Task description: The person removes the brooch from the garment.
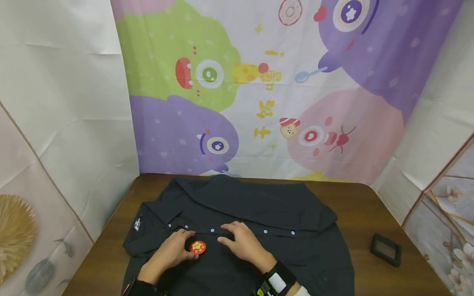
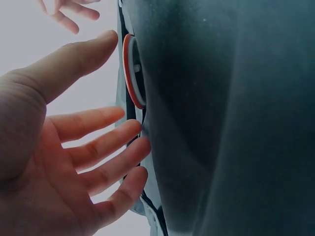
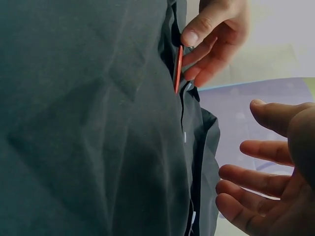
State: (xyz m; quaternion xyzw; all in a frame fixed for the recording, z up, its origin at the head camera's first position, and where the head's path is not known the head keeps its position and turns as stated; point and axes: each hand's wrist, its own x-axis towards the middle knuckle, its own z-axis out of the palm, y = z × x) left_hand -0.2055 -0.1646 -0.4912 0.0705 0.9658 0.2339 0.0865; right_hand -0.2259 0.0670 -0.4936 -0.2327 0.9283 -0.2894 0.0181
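While the dark shirt (image 1: 237, 230) lies spread flat on the brown wooden table (image 1: 370, 213), a round red badge (image 1: 198, 246) with a yellow motif sits on the cloth just below the button placket, between the two hands. Left hand (image 1: 171, 253): fingers loosely extended, thumb and fingertips touching the badge's rim, not closed round it. Right hand (image 1: 242, 242): open, fingers relaxed, resting on the fabric just beside the badge. Badge likely light, rigid and thin; best pinched at its edge. Shirt soft, limp, easily creased. Small dark box (image 1: 386, 249) lies well apart, right
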